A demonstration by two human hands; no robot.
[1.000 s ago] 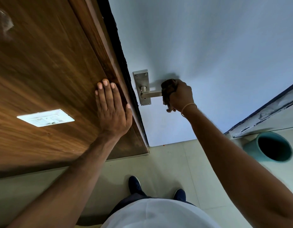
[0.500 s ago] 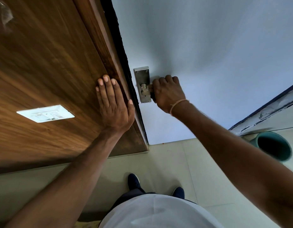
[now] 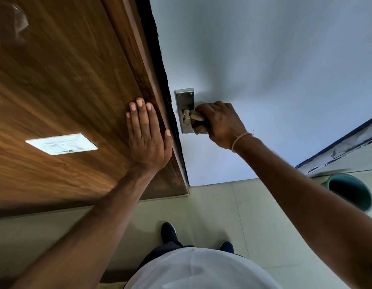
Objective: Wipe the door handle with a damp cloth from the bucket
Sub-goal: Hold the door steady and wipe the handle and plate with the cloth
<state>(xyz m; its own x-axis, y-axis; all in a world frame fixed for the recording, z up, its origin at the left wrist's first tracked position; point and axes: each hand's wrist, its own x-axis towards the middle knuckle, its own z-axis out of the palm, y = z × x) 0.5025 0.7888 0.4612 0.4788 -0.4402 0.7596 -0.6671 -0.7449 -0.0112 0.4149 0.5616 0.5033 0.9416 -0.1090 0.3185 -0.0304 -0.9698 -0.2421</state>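
A metal door handle (image 3: 185,113) on a steel backplate (image 3: 184,97) is fixed to the pale blue door (image 3: 264,69). My right hand (image 3: 220,124) is closed around a brownish cloth (image 3: 198,119) wrapped over the lever, right against the backplate; most of the lever is hidden under cloth and fingers. My left hand (image 3: 146,134) lies flat, fingers together, on the wooden panel (image 3: 66,90) beside the door edge. The teal bucket (image 3: 366,197) stands on the floor at the right, partly behind my right arm.
A white switch plate (image 3: 62,143) is set in the wooden panel left of my left hand. Pale floor tiles (image 3: 218,209) lie below, with my dark shoes (image 3: 169,232) on them. A dark-edged skirting strip (image 3: 337,151) runs behind the bucket.
My right hand slid with the cloth along the lever from its outer end leftward to the backplate. My left hand stayed flat on the wooden panel.
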